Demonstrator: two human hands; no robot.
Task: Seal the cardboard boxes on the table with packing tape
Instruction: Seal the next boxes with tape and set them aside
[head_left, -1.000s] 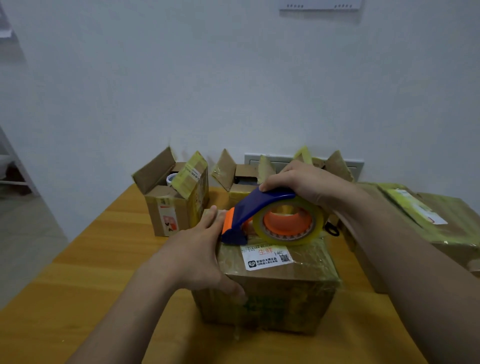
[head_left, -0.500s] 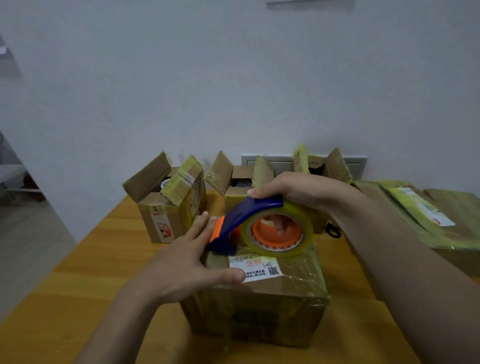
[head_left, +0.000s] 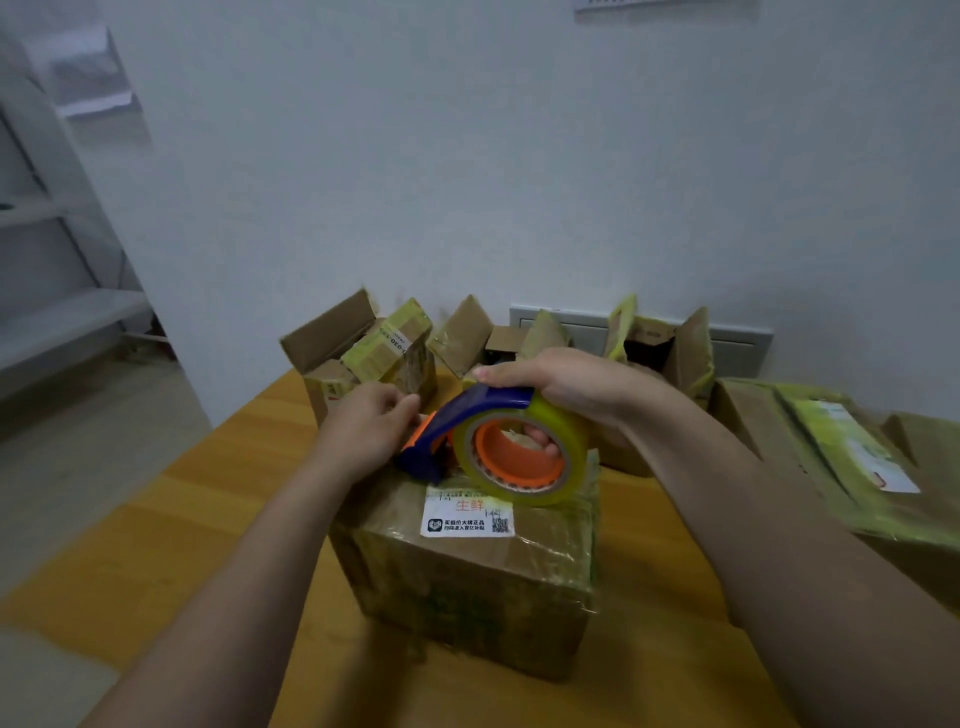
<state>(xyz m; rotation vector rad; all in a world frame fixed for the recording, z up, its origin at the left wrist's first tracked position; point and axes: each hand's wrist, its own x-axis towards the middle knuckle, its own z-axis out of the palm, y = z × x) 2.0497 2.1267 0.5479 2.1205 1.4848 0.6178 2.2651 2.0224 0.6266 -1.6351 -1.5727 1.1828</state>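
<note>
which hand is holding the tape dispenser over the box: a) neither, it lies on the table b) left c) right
c: the right hand grips the tape dispenser from above, its fingers showing through the orange core, over the taped box; the left hand is at the dispenser's orange front end.

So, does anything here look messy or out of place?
Nothing spilled or broken. The near box is wrapped in wrinkled, yellowed tape, and the open boxes behind it have flaps splayed at odd angles.
</note>
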